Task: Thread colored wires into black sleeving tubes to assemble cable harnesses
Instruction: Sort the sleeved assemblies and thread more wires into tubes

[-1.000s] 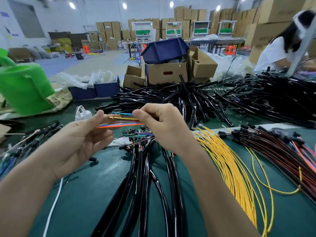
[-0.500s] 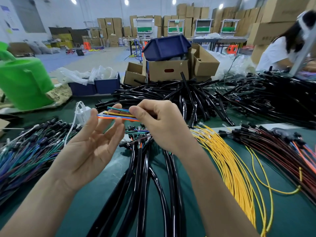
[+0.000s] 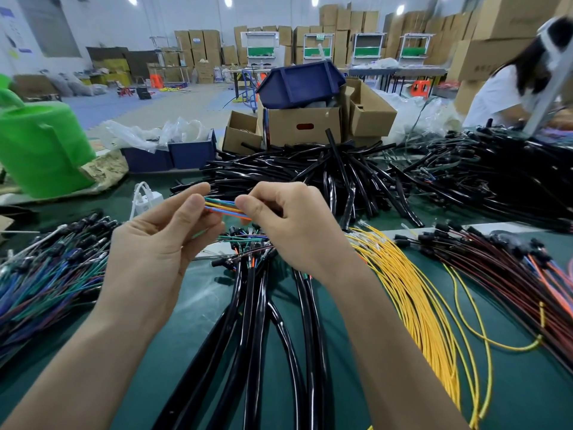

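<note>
A small bundle of colored wires [image 3: 224, 207], green, blue, yellow and orange, runs level between my two hands above the table. My right hand [image 3: 291, 225] pinches the bundle at its right end with curled fingers. My left hand [image 3: 161, 243] closes thumb and fingertips on the bundle's left end. Finished black sleeved cables [image 3: 254, 305] lie on the green table [image 3: 511, 383] under my hands, running toward me. A heap of empty black sleeving tubes [image 3: 310, 172] lies just beyond my hands.
Yellow wires [image 3: 412, 293] fan out right of my right arm, dark red and orange wires [image 3: 502, 262] further right, blue and green wires [image 3: 52, 271] at left. Cardboard boxes [image 3: 304, 125], a blue bin and a green bucket [image 3: 40, 144] stand behind. A person in white works at far right.
My left hand, open with spread fingers half a second ago, has closed its fingertips back onto the wire bundle. My right hand kept its pinch and barely moved.
</note>
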The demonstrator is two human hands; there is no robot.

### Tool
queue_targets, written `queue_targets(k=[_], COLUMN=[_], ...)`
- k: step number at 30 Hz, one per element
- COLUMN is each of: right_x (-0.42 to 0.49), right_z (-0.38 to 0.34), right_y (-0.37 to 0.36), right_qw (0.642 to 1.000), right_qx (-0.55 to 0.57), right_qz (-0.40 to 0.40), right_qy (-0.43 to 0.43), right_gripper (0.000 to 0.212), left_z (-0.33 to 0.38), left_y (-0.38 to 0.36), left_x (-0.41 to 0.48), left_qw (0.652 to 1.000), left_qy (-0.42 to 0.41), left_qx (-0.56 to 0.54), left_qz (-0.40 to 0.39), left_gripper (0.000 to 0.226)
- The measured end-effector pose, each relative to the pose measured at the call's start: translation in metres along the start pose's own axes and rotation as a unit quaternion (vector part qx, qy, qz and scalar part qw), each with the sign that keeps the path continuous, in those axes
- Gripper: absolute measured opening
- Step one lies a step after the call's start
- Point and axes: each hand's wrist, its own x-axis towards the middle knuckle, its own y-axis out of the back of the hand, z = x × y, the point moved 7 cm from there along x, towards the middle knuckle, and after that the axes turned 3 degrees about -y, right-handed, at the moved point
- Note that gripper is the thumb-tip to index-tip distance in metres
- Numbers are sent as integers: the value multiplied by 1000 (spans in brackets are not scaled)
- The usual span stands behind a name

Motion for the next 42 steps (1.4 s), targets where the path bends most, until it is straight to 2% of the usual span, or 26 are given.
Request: queue_targets(k=[3,9,16,20,22,28,33,42], right_x=[0,-2,-2,-2,-2,-2,-6,-4], right_z=[0,-7,-11,-5,-2,6,10,16], right_y=[2,4,4,7,9,14,12,8], right_qw=[1000,998,999,999,999,998,993,989], right_qx=[-19,-58,-46,-39,-30,41,64,57], right_qz=[9,14,10,21,21,-45,-100,-136], right_qy=[0,21,22,8,4,-4,-15,-24], right_gripper=[28,24,24,22,24,14,17,15], left_z=[4,9,7,6,7,4,1,-21], left_y=[-2,-9,-12,-16,-20,-27,-28,-35], left_x=[0,2,-1,-7,-8,-5,-9,-6], left_qw=[999,997,999,998,997,996,994,987], left_qy=[-20,-23,12,3,-5,20,18,142], left_qx=[45,66,25,51,65,67,84,-10], left_qz=[5,-17,-42,-36,-37,-63,-66,-74], left_gripper=[19,22,22,28,23,15,13,10])
